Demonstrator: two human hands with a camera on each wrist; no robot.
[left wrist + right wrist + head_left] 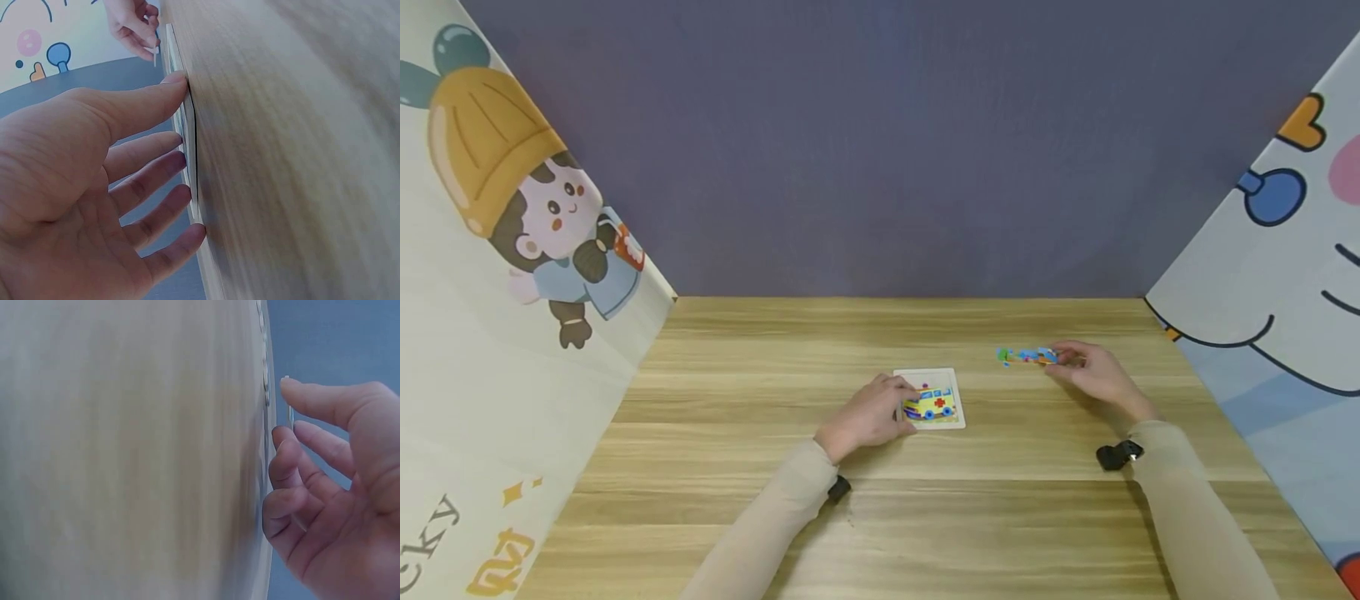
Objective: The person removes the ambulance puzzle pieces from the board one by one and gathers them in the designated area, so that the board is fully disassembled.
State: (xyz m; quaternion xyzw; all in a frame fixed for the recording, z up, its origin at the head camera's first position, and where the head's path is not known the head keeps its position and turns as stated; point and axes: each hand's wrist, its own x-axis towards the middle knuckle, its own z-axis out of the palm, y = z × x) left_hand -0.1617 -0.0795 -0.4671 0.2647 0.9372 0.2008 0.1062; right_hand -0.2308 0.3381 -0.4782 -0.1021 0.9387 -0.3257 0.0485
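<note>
One pinched puzzle piece (edge-on, right wrist view) hides its face.

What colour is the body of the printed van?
Mainly yellow: the van shows best in the head view.

The left hand hides part of the picture board. Loose pieces look too small for me to tell apart. Wall lettering is cut off.
</note>
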